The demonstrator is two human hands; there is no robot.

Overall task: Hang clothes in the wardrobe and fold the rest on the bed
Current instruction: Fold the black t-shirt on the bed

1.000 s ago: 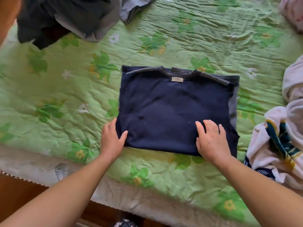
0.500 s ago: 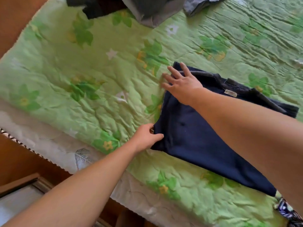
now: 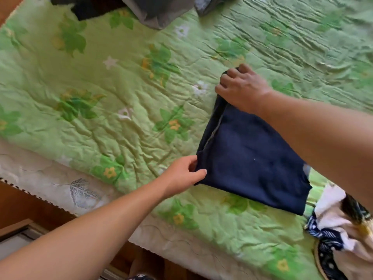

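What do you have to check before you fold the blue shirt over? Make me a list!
1. Left hand pinches the navy shirt at its near left corner: ok.
2. Right hand grips the far left corner: ok.
3. The shirt's visible top lies smooth on the green bedspread: ok.
4. The shirt's right edge lies straight: cannot tell, the right forearm hides it.
5. Dark clothes pile lies apart from the shirt: ok.
6. Patterned garment is clear of the shirt's near right corner: not ok, it lies close up to it.
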